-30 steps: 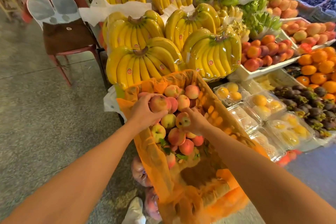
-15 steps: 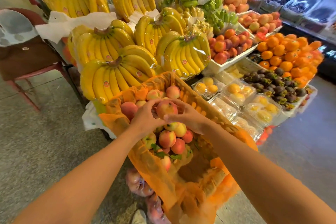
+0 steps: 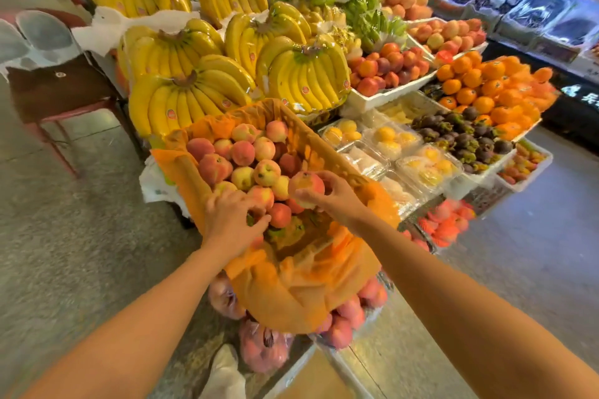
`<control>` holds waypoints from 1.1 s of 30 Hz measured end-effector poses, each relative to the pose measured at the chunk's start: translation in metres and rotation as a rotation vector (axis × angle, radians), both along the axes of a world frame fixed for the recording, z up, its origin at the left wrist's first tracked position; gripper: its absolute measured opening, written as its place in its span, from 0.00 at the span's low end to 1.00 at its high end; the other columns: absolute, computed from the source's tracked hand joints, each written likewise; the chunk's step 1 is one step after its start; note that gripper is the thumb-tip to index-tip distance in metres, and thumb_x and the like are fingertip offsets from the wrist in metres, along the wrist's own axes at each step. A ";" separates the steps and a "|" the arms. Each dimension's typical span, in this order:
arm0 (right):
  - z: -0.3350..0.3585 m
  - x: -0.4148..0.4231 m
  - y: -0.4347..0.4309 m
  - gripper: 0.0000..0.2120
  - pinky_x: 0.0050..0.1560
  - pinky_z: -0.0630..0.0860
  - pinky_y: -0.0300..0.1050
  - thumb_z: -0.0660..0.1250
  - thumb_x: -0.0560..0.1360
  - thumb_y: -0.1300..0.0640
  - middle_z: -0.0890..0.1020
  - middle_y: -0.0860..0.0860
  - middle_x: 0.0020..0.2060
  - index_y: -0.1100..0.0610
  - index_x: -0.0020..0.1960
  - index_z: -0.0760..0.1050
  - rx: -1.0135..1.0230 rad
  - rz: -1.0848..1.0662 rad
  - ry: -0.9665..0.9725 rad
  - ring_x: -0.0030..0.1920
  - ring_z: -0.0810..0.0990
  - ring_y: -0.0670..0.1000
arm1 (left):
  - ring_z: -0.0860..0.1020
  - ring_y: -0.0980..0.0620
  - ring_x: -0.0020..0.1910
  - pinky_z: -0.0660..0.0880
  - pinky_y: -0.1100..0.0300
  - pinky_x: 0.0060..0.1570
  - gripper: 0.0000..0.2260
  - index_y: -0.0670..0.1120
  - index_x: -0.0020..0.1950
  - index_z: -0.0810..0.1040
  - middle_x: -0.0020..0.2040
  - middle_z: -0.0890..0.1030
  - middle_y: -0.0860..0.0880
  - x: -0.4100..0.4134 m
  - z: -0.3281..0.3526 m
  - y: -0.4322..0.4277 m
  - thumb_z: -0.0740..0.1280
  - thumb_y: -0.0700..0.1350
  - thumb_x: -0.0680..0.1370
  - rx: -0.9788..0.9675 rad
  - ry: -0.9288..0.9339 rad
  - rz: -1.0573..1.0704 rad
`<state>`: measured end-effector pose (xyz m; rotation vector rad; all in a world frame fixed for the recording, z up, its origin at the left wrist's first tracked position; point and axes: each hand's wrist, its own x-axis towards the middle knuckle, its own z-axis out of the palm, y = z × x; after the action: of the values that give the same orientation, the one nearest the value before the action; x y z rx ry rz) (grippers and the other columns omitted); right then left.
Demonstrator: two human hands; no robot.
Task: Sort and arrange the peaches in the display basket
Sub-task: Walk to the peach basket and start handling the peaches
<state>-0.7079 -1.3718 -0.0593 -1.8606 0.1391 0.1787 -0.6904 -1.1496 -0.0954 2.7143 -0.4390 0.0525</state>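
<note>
Since half a second ago, the fingers [image 3: 251, 204] of my left hand [image 3: 231, 220] have left the shared peach [image 3: 306, 186] and dropped to the near end of the pile. They lie bent over the fruit, and I cannot tell whether they grip any. My right hand [image 3: 337, 199] curls round that peach alone, just above the other peaches [image 3: 243, 155]. These fill the far half of the orange-lined basket [image 3: 319, 147], in front of the bananas [image 3: 304, 81].

Left hand [image 3: 233, 220] grip unclear among peaches [image 3: 265, 172]; chair [image 3: 61, 87] cropped left.
</note>
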 end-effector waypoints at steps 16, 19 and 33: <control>-0.019 -0.154 -0.023 0.25 0.56 0.73 0.40 0.79 0.67 0.51 0.78 0.45 0.53 0.52 0.60 0.75 -0.054 0.242 -0.044 0.53 0.77 0.44 | 0.57 0.41 0.75 0.66 0.40 0.66 0.30 0.50 0.78 0.56 0.77 0.57 0.43 -0.183 -0.007 -0.035 0.64 0.49 0.79 0.000 0.067 0.229; -0.031 -0.180 -0.018 0.26 0.58 0.75 0.46 0.79 0.66 0.49 0.79 0.48 0.55 0.52 0.61 0.75 -0.049 0.233 0.016 0.56 0.78 0.48 | 0.56 0.41 0.76 0.69 0.40 0.63 0.35 0.52 0.79 0.48 0.80 0.48 0.46 -0.194 -0.014 -0.026 0.64 0.48 0.78 0.011 0.095 0.163; -0.195 -0.306 0.049 0.28 0.54 0.76 0.48 0.80 0.61 0.49 0.81 0.50 0.53 0.53 0.59 0.77 -0.099 -0.044 0.221 0.52 0.80 0.50 | 0.66 0.39 0.70 0.70 0.44 0.62 0.24 0.44 0.72 0.69 0.74 0.64 0.42 -0.260 -0.141 0.030 0.66 0.38 0.75 -0.122 0.135 -0.037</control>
<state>-1.0143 -1.3223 -0.2538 -1.9313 0.3462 0.3530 -0.9502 -1.1197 -0.2363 2.5702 -0.4318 -0.1108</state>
